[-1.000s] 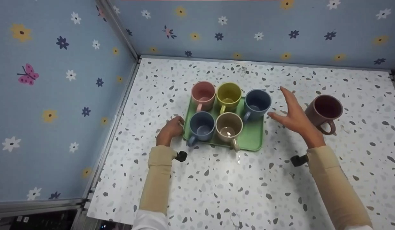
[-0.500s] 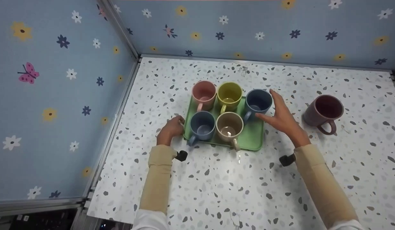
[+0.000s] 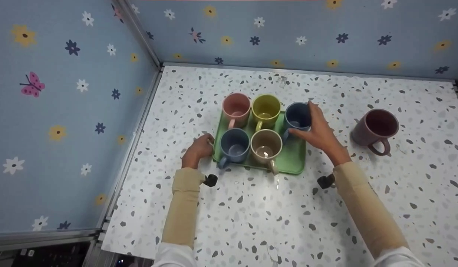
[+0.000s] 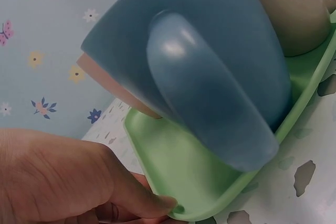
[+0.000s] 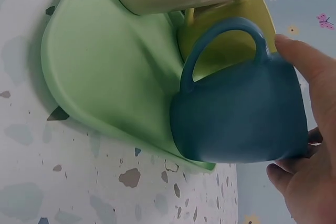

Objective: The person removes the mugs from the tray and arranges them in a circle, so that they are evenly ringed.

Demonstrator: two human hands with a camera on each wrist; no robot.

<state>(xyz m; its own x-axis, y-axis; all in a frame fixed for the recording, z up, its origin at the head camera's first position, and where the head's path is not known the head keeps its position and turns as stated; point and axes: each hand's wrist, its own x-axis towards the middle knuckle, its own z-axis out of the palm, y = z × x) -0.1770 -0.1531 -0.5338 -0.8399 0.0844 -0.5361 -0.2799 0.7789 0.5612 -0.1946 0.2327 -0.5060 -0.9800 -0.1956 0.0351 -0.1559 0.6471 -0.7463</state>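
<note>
Along the left end of the green tray (image 3: 293, 158), my left hand (image 3: 198, 150) pinches the rim between thumb and fingers, as the left wrist view shows at the tray corner (image 4: 173, 166). My right hand (image 3: 321, 129) grips the blue mug (image 3: 295, 115) at the tray's back right, thumb by the rim near the handle and fingers round the far side. In the right wrist view that mug (image 5: 241, 114) stands beside the yellow mug (image 5: 220, 40). A second blue mug (image 3: 234, 145), a beige mug (image 3: 266, 144) and a pink mug (image 3: 236, 107) share the tray.
A dark maroon mug (image 3: 373, 131) stands on the speckled table (image 3: 273, 218), right of the tray. Flowered blue panels (image 3: 288, 33) wall off the back and left sides, with a metal rail (image 3: 139, 118) along the left edge.
My right hand has moved left from beside the maroon mug to the blue mug and now wraps round its rim. The left hand and the mugs have not moved.
</note>
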